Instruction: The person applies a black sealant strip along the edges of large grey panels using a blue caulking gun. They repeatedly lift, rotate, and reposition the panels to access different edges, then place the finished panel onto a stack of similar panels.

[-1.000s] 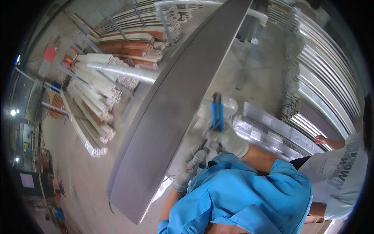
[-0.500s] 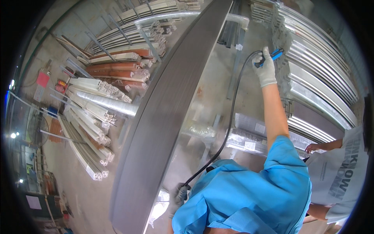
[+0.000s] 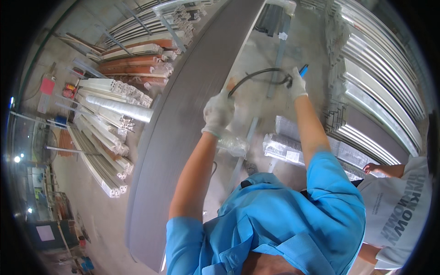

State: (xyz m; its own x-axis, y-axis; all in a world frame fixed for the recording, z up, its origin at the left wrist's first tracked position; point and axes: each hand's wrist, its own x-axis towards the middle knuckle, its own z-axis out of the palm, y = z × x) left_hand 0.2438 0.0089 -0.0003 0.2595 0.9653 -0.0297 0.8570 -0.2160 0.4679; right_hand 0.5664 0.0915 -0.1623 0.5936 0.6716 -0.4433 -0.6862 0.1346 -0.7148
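My right hand (image 3: 297, 85), in a white glove, is closed around a blue-and-black hand tool (image 3: 303, 70) at the end of a black hose (image 3: 263, 71). That hose arcs leftward to my left hand (image 3: 219, 112), also gloved and closed on it beside the right edge of a long dark grey panel (image 3: 183, 114). The panel runs lengthwise from the near left to the far middle. Plastic-wrapped supports (image 3: 233, 143) show under its right side. Most of the tool's grip is hidden by my fingers.
Stacks of long white and brown profiles (image 3: 105, 133) lie on racks at the left. More stacked pale profiles (image 3: 366, 73) fill the right. A co-worker in a printed light shirt (image 3: 394, 201) stands close at my right. Wrapped bars (image 3: 284, 149) lie between us and the panel.
My left hand has moved up from low beside the panel to its right edge, still holding the hose. My right hand has come slightly left and lower with the tool; the hose now bends between them.
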